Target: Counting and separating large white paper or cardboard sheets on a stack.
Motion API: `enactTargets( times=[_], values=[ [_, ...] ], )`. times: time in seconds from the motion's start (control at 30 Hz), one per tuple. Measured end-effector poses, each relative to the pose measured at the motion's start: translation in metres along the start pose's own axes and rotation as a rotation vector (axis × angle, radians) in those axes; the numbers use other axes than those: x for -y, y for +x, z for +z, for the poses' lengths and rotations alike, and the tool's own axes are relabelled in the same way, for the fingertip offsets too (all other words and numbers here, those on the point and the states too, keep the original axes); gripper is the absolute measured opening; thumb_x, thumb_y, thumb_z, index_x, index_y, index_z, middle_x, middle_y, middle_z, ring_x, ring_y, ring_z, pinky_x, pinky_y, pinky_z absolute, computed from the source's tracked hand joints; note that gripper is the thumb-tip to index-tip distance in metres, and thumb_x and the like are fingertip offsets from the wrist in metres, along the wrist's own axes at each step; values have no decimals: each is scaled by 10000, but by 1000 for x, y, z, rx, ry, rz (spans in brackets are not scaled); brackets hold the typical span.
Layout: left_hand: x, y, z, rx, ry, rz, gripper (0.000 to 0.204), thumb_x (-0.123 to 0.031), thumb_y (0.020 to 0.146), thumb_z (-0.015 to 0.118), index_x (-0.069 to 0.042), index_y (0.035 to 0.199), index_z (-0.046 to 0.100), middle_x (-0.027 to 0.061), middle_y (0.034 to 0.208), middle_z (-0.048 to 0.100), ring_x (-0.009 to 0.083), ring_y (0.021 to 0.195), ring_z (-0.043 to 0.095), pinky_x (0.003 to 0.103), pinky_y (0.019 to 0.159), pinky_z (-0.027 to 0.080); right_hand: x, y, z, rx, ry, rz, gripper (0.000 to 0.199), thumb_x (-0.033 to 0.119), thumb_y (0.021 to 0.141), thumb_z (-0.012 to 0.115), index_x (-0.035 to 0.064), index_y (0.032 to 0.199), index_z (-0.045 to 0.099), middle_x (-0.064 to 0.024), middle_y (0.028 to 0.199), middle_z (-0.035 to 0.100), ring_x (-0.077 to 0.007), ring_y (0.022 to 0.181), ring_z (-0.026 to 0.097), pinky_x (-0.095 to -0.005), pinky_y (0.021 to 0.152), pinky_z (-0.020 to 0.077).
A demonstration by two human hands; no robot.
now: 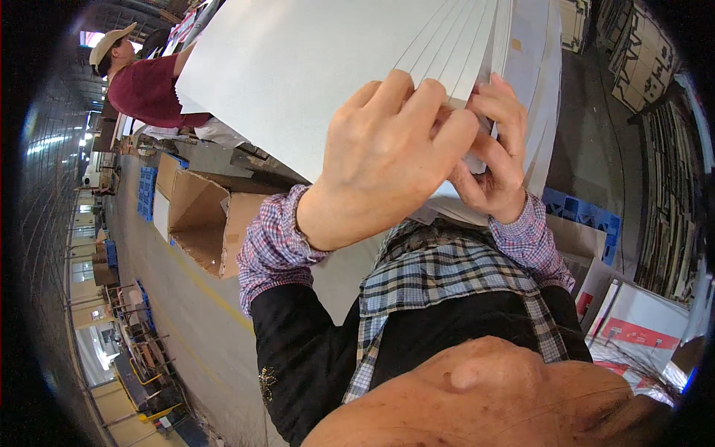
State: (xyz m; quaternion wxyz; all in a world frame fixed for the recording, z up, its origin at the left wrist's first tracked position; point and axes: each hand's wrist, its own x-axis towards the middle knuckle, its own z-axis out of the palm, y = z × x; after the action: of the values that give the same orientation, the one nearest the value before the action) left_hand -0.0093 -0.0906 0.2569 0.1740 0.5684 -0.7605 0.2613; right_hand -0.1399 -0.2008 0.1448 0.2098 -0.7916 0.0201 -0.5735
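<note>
A broad stack of large white sheets (298,82), paper or thin card, spreads before me, its near right edges fanned into several thin layers. My left hand (391,153) lies over the near edge of the sheets, with its fingers curled and closed at the fanned layers. Close beside it, my right hand (495,149) is bent round the corner of the sheets, with thumb and fingers drawn together at their edges. The two hands nearly meet, and the fingertips are partly hidden behind knuckles and paper. More pale sheets (538,89) hang just past my right hand.
At left stands an open cardboard box (201,223), near a blue pallet (147,194). A co-worker in a dark red shirt (149,93) works at the far left. On the right are another blue pallet (585,216), stacked flat boards (666,201) and printed red-and-white cartons (637,328).
</note>
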Motion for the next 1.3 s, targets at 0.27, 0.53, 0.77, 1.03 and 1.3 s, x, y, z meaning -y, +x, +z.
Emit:
enactTargets(
  times=[0.27,0.53,0.77,1.03,1.3],
  values=[
    [9,-16,-13,72,3,-14,217,-17,709,720,-46,918,669,66,935,664,253,826,653,361,664,533,2,5,-5,43,51,52,289,157,805,799,43,1069,767,-148,1295,629,-368,1289,565,-605,1181,318],
    [6,-10,-26,183,-92,-74,306,-56,731,786,-43,1025,705,68,985,676,259,843,665,379,707,550,-2,5,-9,57,195,115,353,131,852,758,54,1193,713,-136,1284,633,-351,1313,533,-581,1212,278],
    [9,-16,-17,116,-23,-19,329,-81,721,796,-46,1036,709,67,972,685,243,836,669,367,686,547,-2,-3,-3,-23,183,111,439,198,882,765,33,1273,654,-180,1356,530,-337,1335,470,-579,1222,292],
    [10,-12,-23,155,-60,-16,332,-76,724,791,-42,1046,715,69,961,693,245,837,678,362,680,551,-4,-5,-1,-37,174,93,475,224,892,763,18,1296,621,-190,1351,503,-334,1331,453,-580,1220,301],
    [6,-11,-20,61,7,-41,224,-40,743,770,-35,950,683,73,917,690,248,812,677,344,625,541,-1,1,-7,84,73,9,321,163,836,769,2,1112,735,-176,1284,607,-379,1293,526,-597,1204,295]
  ],
)
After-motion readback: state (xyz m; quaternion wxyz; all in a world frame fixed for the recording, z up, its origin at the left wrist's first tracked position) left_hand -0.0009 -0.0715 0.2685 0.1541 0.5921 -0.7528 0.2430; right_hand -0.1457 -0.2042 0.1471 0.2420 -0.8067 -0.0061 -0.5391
